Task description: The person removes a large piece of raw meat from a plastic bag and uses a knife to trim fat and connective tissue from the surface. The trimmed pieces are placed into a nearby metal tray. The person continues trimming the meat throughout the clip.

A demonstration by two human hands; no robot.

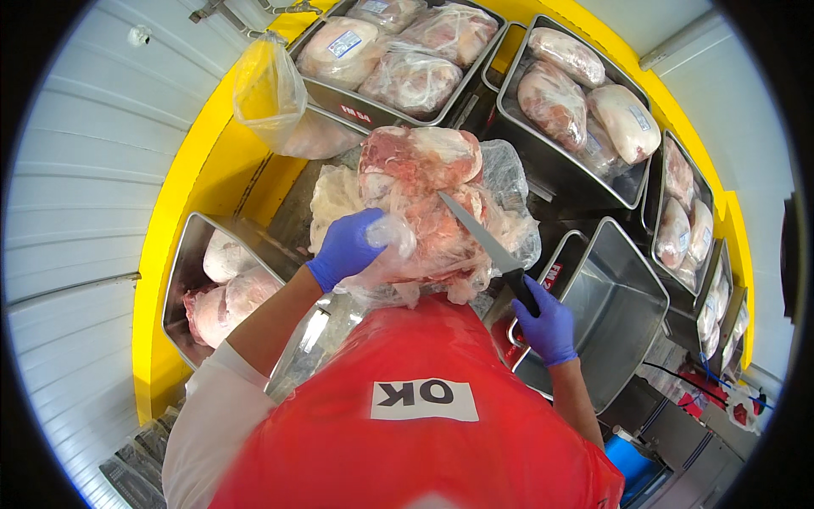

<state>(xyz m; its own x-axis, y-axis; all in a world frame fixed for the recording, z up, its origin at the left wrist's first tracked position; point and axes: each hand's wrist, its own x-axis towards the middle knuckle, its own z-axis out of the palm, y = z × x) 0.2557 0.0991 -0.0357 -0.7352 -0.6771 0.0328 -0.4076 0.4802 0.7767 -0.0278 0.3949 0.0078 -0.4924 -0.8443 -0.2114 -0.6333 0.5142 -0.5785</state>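
In front of me lies a large piece of raw meat (421,161), pink and red with pale fat, on spread clear plastic wrap (335,199). My right hand (547,325), in a blue glove, is closed round the black handle of a long knife (483,235). Its blade points up and left, with the tip at the meat. My left hand (348,248), also blue-gloved, is closed on a bunch of clear plastic wrap at the meat's near left side. The fingertips are partly hidden by the film.
Metal bins of wrapped meat stand at the back (394,106), back right (585,161), far right (685,229) and left (191,297). Beside my right hand is a bare-bottomed metal bin (619,288). A clear plastic bag (270,93) hangs at back left. My red apron (407,356) is close to the meat.
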